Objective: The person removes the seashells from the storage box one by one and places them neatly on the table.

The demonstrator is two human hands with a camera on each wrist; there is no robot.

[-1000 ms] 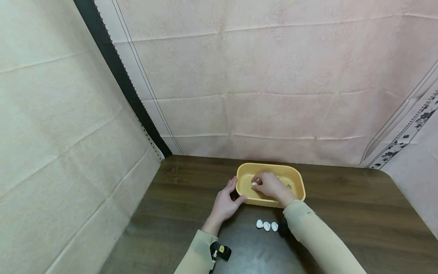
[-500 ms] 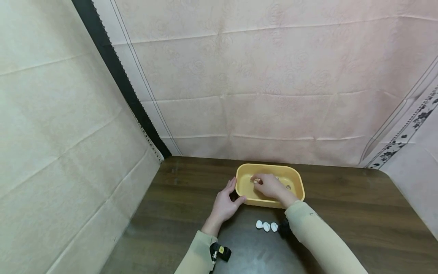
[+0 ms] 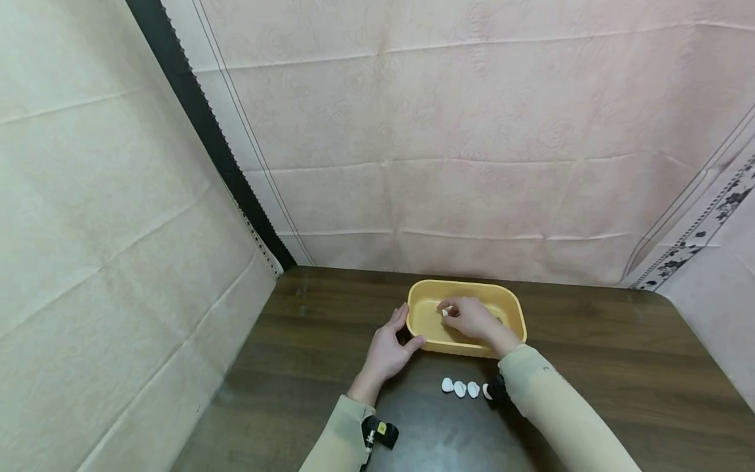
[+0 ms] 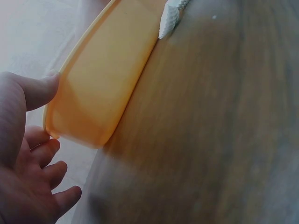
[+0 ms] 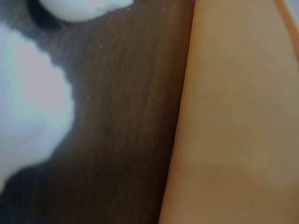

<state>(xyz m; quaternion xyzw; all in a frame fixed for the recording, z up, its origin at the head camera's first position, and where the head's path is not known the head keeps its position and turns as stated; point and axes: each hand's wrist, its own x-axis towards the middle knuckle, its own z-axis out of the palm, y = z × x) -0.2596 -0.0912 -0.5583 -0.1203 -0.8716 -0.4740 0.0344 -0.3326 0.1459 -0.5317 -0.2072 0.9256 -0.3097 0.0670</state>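
In the head view, my right hand (image 3: 474,318) is inside the yellow plastic basin (image 3: 433,344), its thumb and index finger pinching a small whitish seashell (image 3: 445,313). My left hand (image 3: 389,354) rests against the basin's near left corner with thumb and fingers spread. Seen from the left wrist, the thumb (image 4: 42,91) touches the basin's wall near the rim while the other fingers stay loosely bent beside it. A row of white seashells (image 3: 460,389) lies on the table in front of the basin. Scalloped edges show on a shell (image 5: 32,102) in the right wrist view.
Something small lies on the basin floor, mostly hidden by my right wrist. The dark wooden table (image 3: 330,328) meets a pale cloth backdrop (image 3: 472,164) just behind the basin. Another cloth (image 3: 118,262) hangs at the left. A black wrist camera (image 3: 498,388) partly covers the rightmost shell.
My right hand has shifted slightly right within the basin with the shell between its fingertips. The right forearm also moved right, uncovering another shell at the row's right end. The left hand stays put.
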